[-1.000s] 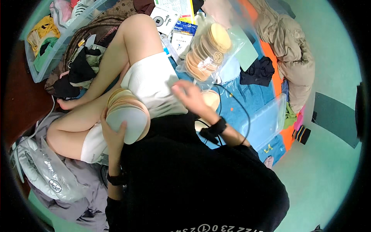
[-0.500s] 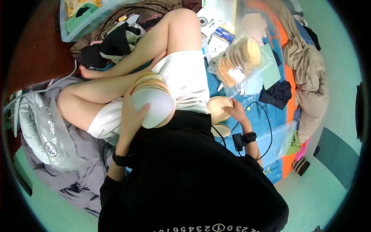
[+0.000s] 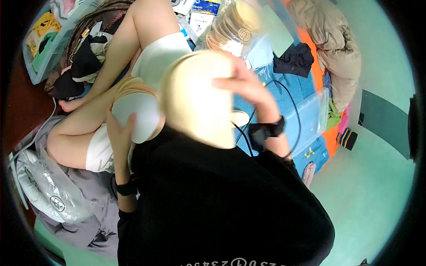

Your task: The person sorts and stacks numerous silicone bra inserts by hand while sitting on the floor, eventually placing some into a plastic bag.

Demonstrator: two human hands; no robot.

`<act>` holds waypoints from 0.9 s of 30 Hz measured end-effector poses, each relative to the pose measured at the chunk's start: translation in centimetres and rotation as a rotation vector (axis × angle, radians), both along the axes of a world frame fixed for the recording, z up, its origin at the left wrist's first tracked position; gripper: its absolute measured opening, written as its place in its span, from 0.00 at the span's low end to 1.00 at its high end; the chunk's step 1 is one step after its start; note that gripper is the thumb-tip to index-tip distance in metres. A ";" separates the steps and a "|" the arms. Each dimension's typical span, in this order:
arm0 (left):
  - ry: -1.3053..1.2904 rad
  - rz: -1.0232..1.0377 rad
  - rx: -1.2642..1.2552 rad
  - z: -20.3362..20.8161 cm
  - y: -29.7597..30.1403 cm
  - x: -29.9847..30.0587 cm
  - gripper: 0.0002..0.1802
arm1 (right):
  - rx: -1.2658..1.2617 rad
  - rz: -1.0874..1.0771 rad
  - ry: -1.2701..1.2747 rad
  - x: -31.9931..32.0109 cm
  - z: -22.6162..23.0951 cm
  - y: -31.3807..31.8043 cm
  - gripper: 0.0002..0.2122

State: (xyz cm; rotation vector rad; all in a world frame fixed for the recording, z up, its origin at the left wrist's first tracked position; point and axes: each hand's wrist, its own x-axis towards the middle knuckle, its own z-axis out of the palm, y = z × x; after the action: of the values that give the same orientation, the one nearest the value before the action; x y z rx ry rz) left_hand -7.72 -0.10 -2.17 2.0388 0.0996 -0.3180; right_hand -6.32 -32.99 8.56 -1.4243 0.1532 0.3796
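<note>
Cream cup (image 3: 195, 102) between right-hand fingers (image 3: 227, 84)

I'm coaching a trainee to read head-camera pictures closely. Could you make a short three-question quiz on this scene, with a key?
1. True or false: the left hand holds a stack of bra pads with a white pad facing up.

2. What is the right hand holding?
A) A rolled beige quilt
B) One or more cream bra pads, blurred
C) A pair of scissors

3. Near the upper edge of the picture, what contains further bra pads?

Key:
1. True.
2. B.
3. A clear plastic bag.
</note>
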 end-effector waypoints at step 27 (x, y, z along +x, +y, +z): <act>-0.306 0.173 -0.404 3.4 2.9 -3.0 0.11 | -0.777 -0.131 0.148 -9.8 -15.8 -14.7 0.11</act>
State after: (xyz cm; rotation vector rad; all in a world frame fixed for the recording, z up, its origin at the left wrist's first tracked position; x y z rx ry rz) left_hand -10.75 2.78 1.18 1.6418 0.0191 0.0813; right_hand -16.09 -47.65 -7.24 -2.1343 0.5567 0.3288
